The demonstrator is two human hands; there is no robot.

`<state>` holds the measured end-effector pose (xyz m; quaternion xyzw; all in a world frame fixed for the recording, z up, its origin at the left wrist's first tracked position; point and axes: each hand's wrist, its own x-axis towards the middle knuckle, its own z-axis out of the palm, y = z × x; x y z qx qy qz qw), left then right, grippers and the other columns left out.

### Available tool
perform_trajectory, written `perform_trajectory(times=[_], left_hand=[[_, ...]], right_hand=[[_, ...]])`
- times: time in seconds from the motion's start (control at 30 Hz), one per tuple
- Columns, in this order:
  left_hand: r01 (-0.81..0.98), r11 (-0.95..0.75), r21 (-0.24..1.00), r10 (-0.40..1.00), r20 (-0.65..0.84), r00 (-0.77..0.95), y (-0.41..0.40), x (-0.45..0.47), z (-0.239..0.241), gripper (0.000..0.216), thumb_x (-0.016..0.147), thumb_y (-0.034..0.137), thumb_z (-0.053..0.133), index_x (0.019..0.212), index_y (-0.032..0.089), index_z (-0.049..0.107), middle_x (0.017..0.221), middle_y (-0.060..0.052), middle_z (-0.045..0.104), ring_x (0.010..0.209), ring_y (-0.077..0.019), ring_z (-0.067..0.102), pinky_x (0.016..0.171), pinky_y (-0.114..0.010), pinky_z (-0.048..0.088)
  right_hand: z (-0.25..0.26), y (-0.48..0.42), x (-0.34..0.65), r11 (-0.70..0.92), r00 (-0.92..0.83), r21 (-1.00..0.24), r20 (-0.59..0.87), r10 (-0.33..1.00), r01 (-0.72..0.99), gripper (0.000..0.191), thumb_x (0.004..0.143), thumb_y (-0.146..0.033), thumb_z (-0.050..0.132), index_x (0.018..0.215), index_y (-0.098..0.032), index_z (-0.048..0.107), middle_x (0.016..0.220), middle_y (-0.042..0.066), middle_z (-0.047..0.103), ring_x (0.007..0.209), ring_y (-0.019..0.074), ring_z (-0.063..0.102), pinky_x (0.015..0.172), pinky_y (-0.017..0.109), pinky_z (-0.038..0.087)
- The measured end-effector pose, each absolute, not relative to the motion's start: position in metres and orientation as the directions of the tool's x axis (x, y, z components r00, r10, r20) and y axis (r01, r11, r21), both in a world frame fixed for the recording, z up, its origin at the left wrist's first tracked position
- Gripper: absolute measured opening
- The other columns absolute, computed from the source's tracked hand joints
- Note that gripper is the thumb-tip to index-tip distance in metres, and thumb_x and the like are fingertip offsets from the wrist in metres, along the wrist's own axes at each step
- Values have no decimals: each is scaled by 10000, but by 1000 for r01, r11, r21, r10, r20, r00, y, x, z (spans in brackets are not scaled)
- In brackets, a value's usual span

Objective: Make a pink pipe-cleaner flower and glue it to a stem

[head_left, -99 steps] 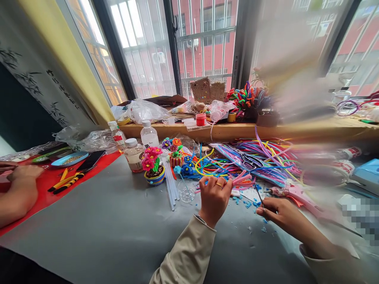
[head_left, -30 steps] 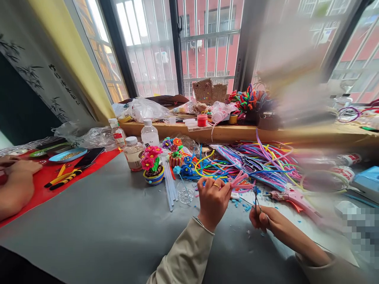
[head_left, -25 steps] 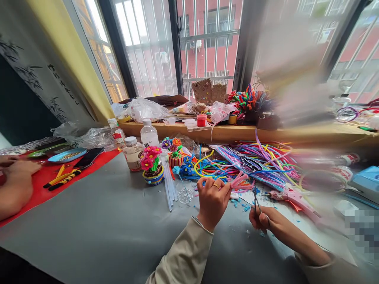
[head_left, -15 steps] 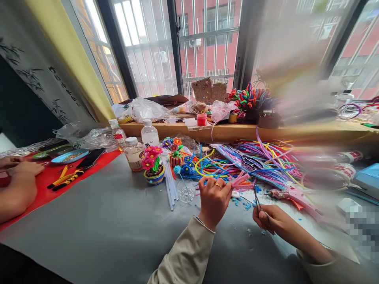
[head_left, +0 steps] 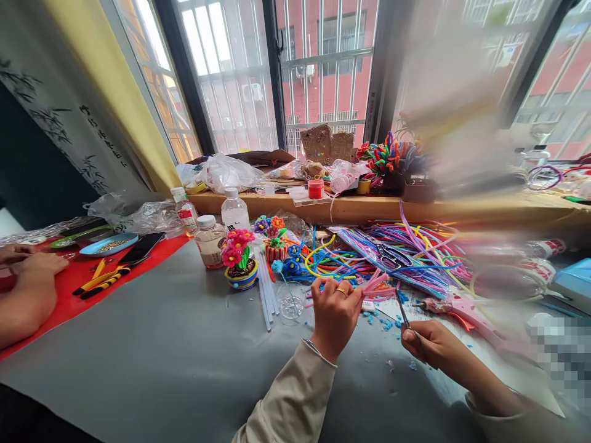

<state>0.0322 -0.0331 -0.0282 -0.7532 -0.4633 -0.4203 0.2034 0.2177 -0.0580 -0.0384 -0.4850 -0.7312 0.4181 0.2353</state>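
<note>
Pink pipe cleaners (head_left: 376,283) stick out in a small bunch from my left hand (head_left: 336,314), whose fingers are pinched round them above the grey table. My right hand (head_left: 422,341) is closed round a pair of small scissors (head_left: 403,311), its handles mostly hidden by my fingers. The blades point up and away, their tips close to the free ends of the pink pipe cleaners. Blue fuzz clippings (head_left: 386,324) lie scattered on the paper and table between my hands. Behind them spreads a heap of colourful pipe cleaners (head_left: 418,277) with dark-handled scissors (head_left: 392,257) on top.
Left of my hands stand a pink pipe-cleaner flower pot (head_left: 241,274), bottles (head_left: 210,242) and clear glue sticks (head_left: 266,295). A pink glue gun (head_left: 475,317) lies at the right. Another person's arm (head_left: 32,289) rests on a red mat (head_left: 152,267) at far left.
My right hand has shifted slightly right and down with the scissors, and the blades look closer together. My left hand keeps its hold on the pink pipe cleaners, almost unmoved.
</note>
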Motion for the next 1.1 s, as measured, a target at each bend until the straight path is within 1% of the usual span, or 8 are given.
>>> perform_trajectory(times=[0.23,0.47,0.67,0.77,0.87,0.97,1.1], left_hand=[[875,-476,87,528,824,205,-32,33,-29,95,744,269,506,718,251,595,613,31,561,632,-119,404,758,-339,242],[872,-480,90,545,810,217,-31,33,-29,82,742,271,510,726,263,591,625,42,570,645,-122,415,761,-338,242],[870,-484,94,538,816,211,-31,33,-29,83,739,269,514,724,261,595,613,38,567,643,-122,416,762,-338,239],[870,-483,98,543,813,210,-31,34,-29,94,743,272,509,702,255,592,618,35,568,651,-125,419,762,-340,238],[873,-478,94,548,808,214,-31,34,-29,92,740,267,512,691,251,588,622,35,568,654,-125,420,760,-340,239],[871,-482,93,546,809,216,-32,34,-29,81,736,263,518,704,253,591,619,35,568,646,-122,416,761,-339,237],[870,-485,93,550,806,220,-32,34,-29,81,738,259,515,718,259,594,620,37,567,646,-120,413,767,-338,237]], right_hand=[[-41,-55,218,140,-391,-842,-90,916,522,558,681,-662,284,424,-170,344,386,-37,316,377,61,274,400,215,199],[-39,-55,215,142,-353,-829,-71,933,540,585,682,-672,250,396,-169,334,363,-41,280,368,55,233,389,220,166],[-38,-55,211,125,-333,-827,-79,940,549,601,664,-695,237,377,-173,316,337,-44,264,347,51,225,379,215,180],[-39,-55,210,145,-363,-836,-68,929,530,602,664,-698,233,402,-170,353,346,-43,279,347,55,244,381,210,194],[-38,-55,208,190,-431,-864,-35,902,467,598,653,-708,239,448,-165,383,406,-32,326,389,65,277,392,207,213],[-36,-58,208,251,-492,-866,6,871,433,601,666,-702,224,477,-160,402,461,-24,351,428,72,294,415,209,239],[-33,-61,208,263,-542,-874,-1,841,409,633,648,-728,159,546,-159,416,496,-23,364,452,79,302,436,219,249]])
